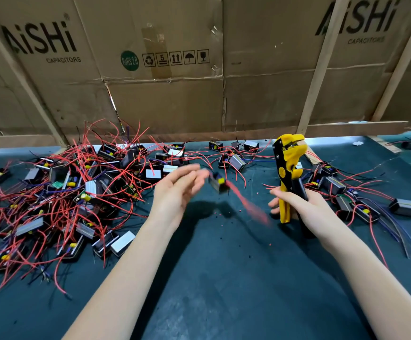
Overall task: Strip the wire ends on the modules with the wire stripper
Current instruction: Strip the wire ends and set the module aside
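Right hand (295,204) gripped the wire stripper (288,173) upright by its handles above the table (224,278) centre; left hand (175,190), fingers straight, held nothing — a blurred module (219,182) hung just beside its fingertips. Modules (59,192) lay heaped along the left edge, cardboard wall (165,99) behind.

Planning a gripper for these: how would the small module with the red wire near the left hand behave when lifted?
The module looks small and boxy, so probably light and rigid. Its red wire trails blurred below it, so it likely flops and swings. Loose leads could snag the tangled pile.

"AiSHi CAPACITORS" (cardboard (150,57))
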The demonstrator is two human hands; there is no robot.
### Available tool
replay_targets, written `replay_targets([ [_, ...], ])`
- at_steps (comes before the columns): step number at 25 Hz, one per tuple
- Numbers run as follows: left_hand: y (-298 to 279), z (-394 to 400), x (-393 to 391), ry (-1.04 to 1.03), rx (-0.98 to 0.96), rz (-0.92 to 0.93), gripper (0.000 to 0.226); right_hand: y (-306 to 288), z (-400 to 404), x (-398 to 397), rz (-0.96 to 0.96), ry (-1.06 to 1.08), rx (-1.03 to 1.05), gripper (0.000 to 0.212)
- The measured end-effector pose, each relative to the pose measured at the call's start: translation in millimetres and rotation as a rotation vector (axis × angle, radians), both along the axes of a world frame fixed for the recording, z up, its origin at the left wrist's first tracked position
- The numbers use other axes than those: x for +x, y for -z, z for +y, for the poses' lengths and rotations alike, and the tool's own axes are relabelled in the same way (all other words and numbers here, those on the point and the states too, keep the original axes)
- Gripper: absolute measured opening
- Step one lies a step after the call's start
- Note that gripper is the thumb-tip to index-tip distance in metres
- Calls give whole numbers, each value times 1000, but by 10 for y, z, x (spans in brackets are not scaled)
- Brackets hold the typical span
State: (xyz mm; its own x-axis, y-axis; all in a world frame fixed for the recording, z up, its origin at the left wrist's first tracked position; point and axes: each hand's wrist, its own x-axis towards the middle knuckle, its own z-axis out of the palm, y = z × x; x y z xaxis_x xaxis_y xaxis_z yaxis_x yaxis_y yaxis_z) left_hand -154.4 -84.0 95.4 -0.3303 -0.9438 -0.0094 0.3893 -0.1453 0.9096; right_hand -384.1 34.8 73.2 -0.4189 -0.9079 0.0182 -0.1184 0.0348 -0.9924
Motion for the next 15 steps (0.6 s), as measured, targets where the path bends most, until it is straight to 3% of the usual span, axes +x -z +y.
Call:
replay_targets([
  [2, -7, -38, -93, 50, 61, 150, 55, -8, 2, 0, 1, -1, 1, 23],
  [4, 3, -20, -103, 123, -50, -66, 75, -15, 0, -3, -2, -3, -6, 23],
  [6, -31, 15, 16, 50, -405, -446, 60, -16, 6, -3, -3, -6, -11, 24],
  [8, -121, 4, 237, -296, -854, -670, 30, -11, 8, 0, -1, -9, -13, 25],
  [10, -236, -56, 507, -717, -1097, -881, 13, -8, 10, -7, 3, -13, -16, 25],
  [12, -312, -105, 760, -952, -996, -1140, 11, -7, 8, -16, 3, -19, -16, 26],
  [15, -276, -189, 988, -710, -636, -1589, 11, 12, -4, -17, -9, -14, -22, 27],
])
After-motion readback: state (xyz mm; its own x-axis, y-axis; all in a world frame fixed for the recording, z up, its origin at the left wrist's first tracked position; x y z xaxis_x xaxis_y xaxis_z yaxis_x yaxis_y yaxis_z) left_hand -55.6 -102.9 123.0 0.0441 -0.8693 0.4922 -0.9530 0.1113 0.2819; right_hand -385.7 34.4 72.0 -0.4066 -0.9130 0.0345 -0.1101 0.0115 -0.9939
